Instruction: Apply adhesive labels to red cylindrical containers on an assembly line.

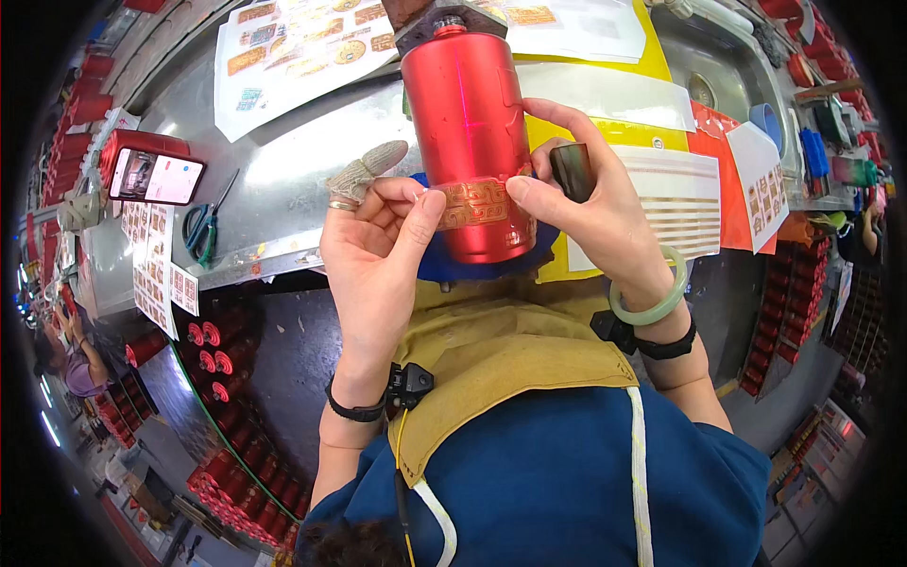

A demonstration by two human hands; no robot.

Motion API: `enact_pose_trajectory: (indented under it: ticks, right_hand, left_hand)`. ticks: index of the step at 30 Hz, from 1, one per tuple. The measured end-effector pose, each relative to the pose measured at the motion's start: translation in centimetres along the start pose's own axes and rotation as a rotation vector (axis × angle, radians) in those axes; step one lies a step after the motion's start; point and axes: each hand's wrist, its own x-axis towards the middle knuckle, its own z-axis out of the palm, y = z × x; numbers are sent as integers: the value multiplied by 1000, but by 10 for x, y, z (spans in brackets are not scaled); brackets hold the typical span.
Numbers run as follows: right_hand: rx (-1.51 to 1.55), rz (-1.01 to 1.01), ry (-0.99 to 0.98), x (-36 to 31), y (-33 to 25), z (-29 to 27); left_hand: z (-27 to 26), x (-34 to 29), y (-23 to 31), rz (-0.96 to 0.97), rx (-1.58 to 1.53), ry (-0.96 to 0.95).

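Observation:
A red metal bottle (468, 123) lies lengthwise in front of me, its base resting on a blue cloth (444, 266) at my apron. A gold patterned sticker band (477, 203) wraps its lower part. My left hand (378, 250) pinches the band's left end with thumb and fingers; its index finger wears a knitted finger cot. My right hand (590, 203) presses the band's right end with the thumb and holds a small dark block (573, 170) in the fingers. A pale green bangle (652, 293) sits on my right wrist.
Sheets of gold stickers (293, 47) lie on the metal bench (283, 180). A phone (156, 177) and scissors (203, 227) sit at the left. Striped sticker sheets (685, 198) lie to the right. Red bottles (222, 364) fill crates below; a person (76, 364) sits far left.

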Motion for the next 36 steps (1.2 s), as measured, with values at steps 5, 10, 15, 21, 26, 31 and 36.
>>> enact_pose_trajectory:
  ticks: [5,10,15,21,26,31,36]
  right_hand:
    - [-23,-10,-12,0,3,-1]
    - [13,-28,-9,-1,4,1]
    - [21,-36,-24,-1,5,0]
    - [-15,-47,-26,-2,5,0]
    - [-53,-49,-25,-2,3,1]
    - [17,-16,-8,-3,1,1]
    - [77,8,-30,-4,-3,0]
  left_hand:
    - [1,0,0,-6,-27,-10]
    - [0,0,-2,-16,-32,3]
    - [1,-1,0,-14,-24,11]
    - [-3,2,-2,-54,-44,-11]
    - [-3,3,-4,-77,-48,-22]
    - [-6,4,-13,-39,-62,-15]
    - [-16,6,-30,-48,70,38]
